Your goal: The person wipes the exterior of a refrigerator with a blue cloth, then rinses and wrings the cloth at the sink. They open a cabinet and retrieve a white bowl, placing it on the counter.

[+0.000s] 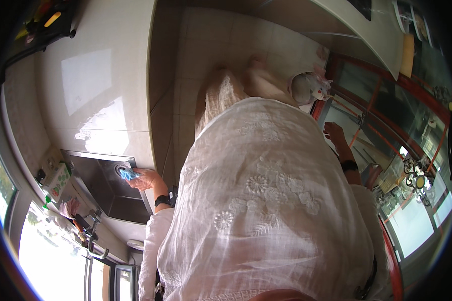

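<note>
My left hand (145,179) is closed around a crumpled light-blue cloth (129,173) at the near side of a dark sink (98,177). The cloth lies beside the round drain fitting (121,168) and partly hides it. Out to the right, beside the white embroidered dress (271,195) I wear, hangs my right hand (334,132). Its fingers are loosely bent, and I see nothing in them. Black bands circle both wrists.
A pale countertop (98,30) runs along the left. Behind the sink stand a faucet (94,225) and a green-and-white box (58,181) near the window. A lined waste bin (302,88) stands by my feet, next to red-framed glass doors (376,90).
</note>
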{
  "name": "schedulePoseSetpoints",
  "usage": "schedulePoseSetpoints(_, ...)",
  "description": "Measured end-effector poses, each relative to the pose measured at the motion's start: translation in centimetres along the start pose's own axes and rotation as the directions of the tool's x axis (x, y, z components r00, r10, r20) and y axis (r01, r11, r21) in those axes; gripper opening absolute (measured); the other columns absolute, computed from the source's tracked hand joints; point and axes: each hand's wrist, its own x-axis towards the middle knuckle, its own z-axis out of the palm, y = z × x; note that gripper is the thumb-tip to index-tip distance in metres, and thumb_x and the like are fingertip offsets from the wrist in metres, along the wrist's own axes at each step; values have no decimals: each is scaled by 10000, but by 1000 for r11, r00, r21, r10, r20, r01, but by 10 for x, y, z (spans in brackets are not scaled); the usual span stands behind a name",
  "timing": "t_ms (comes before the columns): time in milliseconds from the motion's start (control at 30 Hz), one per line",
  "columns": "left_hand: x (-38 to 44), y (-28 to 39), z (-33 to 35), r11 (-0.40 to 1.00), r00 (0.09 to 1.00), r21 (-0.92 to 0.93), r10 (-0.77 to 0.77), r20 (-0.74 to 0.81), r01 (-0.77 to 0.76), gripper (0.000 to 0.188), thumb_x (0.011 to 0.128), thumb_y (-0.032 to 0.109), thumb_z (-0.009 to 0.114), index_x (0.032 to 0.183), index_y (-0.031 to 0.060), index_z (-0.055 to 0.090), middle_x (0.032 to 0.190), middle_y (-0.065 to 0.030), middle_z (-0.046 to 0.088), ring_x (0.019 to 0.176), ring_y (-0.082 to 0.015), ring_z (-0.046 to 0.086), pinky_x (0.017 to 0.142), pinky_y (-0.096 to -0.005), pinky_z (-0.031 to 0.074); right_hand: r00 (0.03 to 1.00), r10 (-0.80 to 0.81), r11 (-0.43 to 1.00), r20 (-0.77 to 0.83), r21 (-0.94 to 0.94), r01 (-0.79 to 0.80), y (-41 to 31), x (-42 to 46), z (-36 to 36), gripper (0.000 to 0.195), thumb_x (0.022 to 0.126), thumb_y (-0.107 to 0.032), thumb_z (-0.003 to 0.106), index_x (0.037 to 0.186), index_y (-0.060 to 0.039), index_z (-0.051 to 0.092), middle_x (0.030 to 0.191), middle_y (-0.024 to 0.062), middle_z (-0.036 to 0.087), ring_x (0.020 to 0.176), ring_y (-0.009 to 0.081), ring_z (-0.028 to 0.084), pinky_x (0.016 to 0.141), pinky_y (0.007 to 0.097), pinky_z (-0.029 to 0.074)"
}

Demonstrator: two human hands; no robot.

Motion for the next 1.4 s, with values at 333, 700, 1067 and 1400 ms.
schedulePoseSetpoints(333,-4,-4,5,1000,998,8,9,-56,-9,612,915,485,518,1359,82,395,1226,-141,509,1017,-344,570,781,-472,402,999,-43,993,-9,-114,42,-4,14,6,286,902,-231,617,1086,-15,652,845,36,647,738,122,590,620,281,480)
schedulePoseSetpoints(700,-5,1,-8,999,999,-18,-33,2,33,658,905,525,505,1357,62,383,1236,-179,500,1050,-375,549,822,-504,397,981,-174,966,-89,-212,152,-22,11,9,467,925,-235,615,1304,25,534,1170,116,639,944,188,638,848,332,478)
schedulePoseSetpoints(1067,-5,-5,-1,993,996,-114,28,-85,-38,647,867,463,587,1346,59,427,1262,-100,502,1166,-298,479,903,-497,352,881,-472,847,21,-266,460,40,-30,91,417,889,-178,654,1254,8,575,1098,92,656,937,154,626,833,298,486)
schedulePoseSetpoints(1400,-1,-11,-13,936,998,-349,-19,52,36,630,813,463,659,1315,142,451,1198,-118,533,1167,-321,494,957,-491,348,635,-725,613,267,-171,772,2,-148,188,338,910,-149,618,1222,-21,595,1135,102,662,992,201,640,878,320,498)
